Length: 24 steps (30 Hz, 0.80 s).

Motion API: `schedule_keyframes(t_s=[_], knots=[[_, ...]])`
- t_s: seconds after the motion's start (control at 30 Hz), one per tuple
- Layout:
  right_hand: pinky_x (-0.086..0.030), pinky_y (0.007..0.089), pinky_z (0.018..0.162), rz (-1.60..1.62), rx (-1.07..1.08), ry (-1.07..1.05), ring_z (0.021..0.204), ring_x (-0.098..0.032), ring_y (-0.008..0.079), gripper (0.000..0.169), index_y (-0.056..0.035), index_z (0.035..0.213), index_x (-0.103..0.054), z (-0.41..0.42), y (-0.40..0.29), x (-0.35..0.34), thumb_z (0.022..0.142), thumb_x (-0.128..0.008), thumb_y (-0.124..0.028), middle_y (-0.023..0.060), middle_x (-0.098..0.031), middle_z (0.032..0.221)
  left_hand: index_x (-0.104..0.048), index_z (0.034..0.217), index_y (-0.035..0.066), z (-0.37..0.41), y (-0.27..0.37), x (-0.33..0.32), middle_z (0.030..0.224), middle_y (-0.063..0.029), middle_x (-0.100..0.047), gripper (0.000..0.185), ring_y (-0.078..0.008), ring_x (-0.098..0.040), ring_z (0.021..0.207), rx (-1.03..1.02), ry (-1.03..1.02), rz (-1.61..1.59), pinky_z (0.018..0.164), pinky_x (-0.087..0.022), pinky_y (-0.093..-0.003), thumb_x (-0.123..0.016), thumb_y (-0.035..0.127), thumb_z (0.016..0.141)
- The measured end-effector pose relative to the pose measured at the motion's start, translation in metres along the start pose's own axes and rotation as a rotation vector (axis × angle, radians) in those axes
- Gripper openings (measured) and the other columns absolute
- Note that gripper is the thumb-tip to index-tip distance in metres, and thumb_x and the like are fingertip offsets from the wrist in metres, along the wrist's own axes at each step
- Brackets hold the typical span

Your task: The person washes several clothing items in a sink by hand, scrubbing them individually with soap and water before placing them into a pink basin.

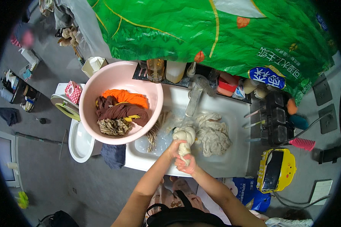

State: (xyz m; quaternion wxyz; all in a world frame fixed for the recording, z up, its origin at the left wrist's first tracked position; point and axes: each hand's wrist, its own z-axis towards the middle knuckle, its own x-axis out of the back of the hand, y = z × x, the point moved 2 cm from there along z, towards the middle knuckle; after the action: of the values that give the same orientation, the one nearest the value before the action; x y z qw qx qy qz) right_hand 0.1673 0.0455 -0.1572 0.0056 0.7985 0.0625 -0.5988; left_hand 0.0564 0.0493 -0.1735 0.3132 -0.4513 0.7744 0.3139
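A wet, twisted cream cloth (184, 136) is gripped in both my hands over the front part of a white sink (236, 167). My left hand (175, 148) closes around its middle, and my right hand (186, 164) holds its lower end, nearer my body. The cloth's far part is bunched in a thick coil below the faucet (193, 102). To the right, a crumpled whitish cloth (214, 136) lies in the sink. Striped brown fabric (153, 136) rests in sudsy water on the left. Water appears to run from the faucet.
A pink basin (85, 113) holding orange (126, 98), maroon (122, 112) and striped clothes overlaps the sink's left side. Bottles (175, 71) and a red soap box (226, 85) line the back ledge. Toothbrush holders (278, 119) and a phone in a yellow holder (291, 170) are at right.
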Motion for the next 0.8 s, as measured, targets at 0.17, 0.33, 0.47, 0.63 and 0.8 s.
schedule_keyframes(t_s=[0.17, 0.33, 0.47, 0.63, 0.8], knots=[[-0.038, 0.0428, 0.087, -0.247, 0.042, 0.289, 0.11, -0.042, 0.027, 0.092, -0.0064, 0.128, -0.027, -0.034, -0.048, 0.019, 0.065, -0.04, -0.072, 0.0134, -0.04, 0.123, -0.054, 0.069, 0.001, -0.026, 0.001, -0.045, 0.057, -0.0115, -0.054, 0.018, -0.0249, -0.052, 0.047, 0.042, 0.057, -0.033, 0.044, -0.046, -0.0351, -0.049, 0.018, 0.065], [-0.035, 0.0357, 0.091, -0.554, 0.633, 0.354, 0.112, -0.039, 0.0213, 0.068, -0.0092, 0.13, -0.025, -0.015, -0.069, -0.04, 0.079, -0.049, -0.047, 0.0118, -0.037, 0.125, -0.052, 0.089, 0.001, -0.048, -0.013, -0.064, 0.069, -0.0124, -0.055, 0.026, -0.0227, -0.055, 0.053, 0.0, 0.041, 0.091, 0.047, -0.048, -0.0328, -0.048, 0.014, 0.067], [-0.041, 0.0255, 0.077, -0.993, 0.666, 0.517, 0.093, -0.048, 0.0129, 0.031, -0.0062, 0.103, -0.049, -0.001, -0.063, -0.06, 0.076, -0.061, -0.014, 0.0053, -0.05, 0.103, -0.047, 0.105, 0.005, -0.039, -0.017, -0.04, 0.082, -0.0114, -0.056, 0.038, -0.0203, -0.057, 0.069, -0.108, 0.001, 0.302, 0.056, -0.048, -0.031, -0.05, 0.016, 0.069], [-0.04, 0.024, 0.052, -0.851, 0.74, 0.771, 0.059, -0.049, 0.0093, 0.015, -0.0058, 0.073, -0.049, 0.015, -0.045, -0.075, 0.068, -0.064, -0.007, 0.0006, -0.052, 0.067, -0.04, 0.111, 0.002, -0.052, -0.001, -0.033, 0.092, -0.0231, -0.056, 0.06, -0.0327, -0.057, 0.084, -0.575, 0.225, 1.468, 0.069, -0.046, -0.0382, -0.058, 0.033, 0.064], [-0.041, 0.0251, 0.053, -0.938, 0.69, 0.928, 0.058, -0.05, 0.0107, 0.012, -0.0059, 0.073, -0.05, 0.031, -0.043, -0.076, 0.067, -0.06, -0.004, 0.0017, -0.052, 0.067, -0.031, 0.119, 0.0, -0.11, 0.016, -0.069, 0.097, -0.0262, -0.054, 0.073, -0.0345, -0.054, 0.092, -0.353, 0.51, 1.489, 0.08, -0.042, -0.0364, -0.061, 0.034, 0.061]])
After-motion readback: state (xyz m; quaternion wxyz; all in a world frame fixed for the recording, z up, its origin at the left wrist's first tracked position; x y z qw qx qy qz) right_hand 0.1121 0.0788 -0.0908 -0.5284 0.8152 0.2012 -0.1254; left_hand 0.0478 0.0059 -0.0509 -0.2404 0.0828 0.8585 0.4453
